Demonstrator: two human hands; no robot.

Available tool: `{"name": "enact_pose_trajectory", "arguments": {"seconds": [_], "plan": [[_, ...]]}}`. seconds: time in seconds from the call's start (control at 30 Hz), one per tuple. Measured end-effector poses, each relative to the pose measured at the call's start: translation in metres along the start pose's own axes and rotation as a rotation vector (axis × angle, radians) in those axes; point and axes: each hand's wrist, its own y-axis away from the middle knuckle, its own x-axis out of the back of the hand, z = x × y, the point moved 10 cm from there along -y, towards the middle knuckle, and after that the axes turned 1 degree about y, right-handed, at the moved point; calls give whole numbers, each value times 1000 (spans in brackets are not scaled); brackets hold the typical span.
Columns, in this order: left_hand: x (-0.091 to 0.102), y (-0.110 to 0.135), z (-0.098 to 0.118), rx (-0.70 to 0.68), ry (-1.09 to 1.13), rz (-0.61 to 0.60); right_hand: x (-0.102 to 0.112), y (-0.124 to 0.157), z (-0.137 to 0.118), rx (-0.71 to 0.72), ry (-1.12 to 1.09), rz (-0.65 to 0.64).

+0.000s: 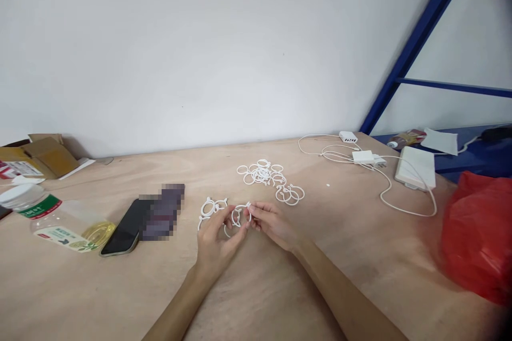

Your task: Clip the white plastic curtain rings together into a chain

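Both my hands meet over the middle of the wooden table. My left hand and my right hand each pinch the same small white plastic ring between fingertips. Just left of it lies a short chain of linked white rings. Farther back sits a loose pile of white rings, with a few more rings at its right end.
A dark phone and a blurred patch lie to the left, beside a tipped plastic bottle. A cardboard box sits far left. White chargers and cables, a white power bank and a red bag are at right.
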Motion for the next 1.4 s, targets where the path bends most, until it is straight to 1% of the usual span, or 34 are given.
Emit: {"name": "enact_pose_trajectory", "arguments": {"seconds": [0.07,0.13,0.23,0.33,0.5,0.6,0.8,0.87,0.93,1.0,1.07,1.1,1.17,1.2,1.27,1.33,1.4], "plan": [[0,0,-5,41,2,0,5,-2,2,20,12,44],[-2,1,-12,101,19,-13,8,-3,4,39,-26,82],[-9,5,-20,205,88,-63,8,-5,7,39,-134,84],[-17,9,-25,304,194,-106,8,-5,8,38,-211,82],[-32,14,-29,437,366,-176,11,-7,9,55,-208,104],[-36,16,-32,472,401,-190,13,-7,7,77,-179,142],[-38,16,-35,483,414,-219,15,-6,0,133,-90,184],[-36,14,-37,473,347,-229,20,-6,-4,159,36,207],[-30,8,-35,380,198,-219,31,-4,-13,204,285,278],[-23,2,-26,214,13,-201,46,3,-28,267,645,433],[-20,1,-18,73,-155,-191,61,15,-46,307,1049,637],[-21,1,-17,37,-228,-194,66,20,-52,299,1232,722],[-22,3,-18,25,-335,-208,76,25,-56,232,1497,829],[-23,5,-19,28,-365,-218,81,26,-56,191,1571,849],[-25,6,-17,27,-391,-244,90,28,-55,133,1623,863],[-28,7,-16,23,-405,-279,96,29,-56,136,1604,873],[-30,7,-18,26,-428,-316,98,31,-62,185,1525,896]]}}
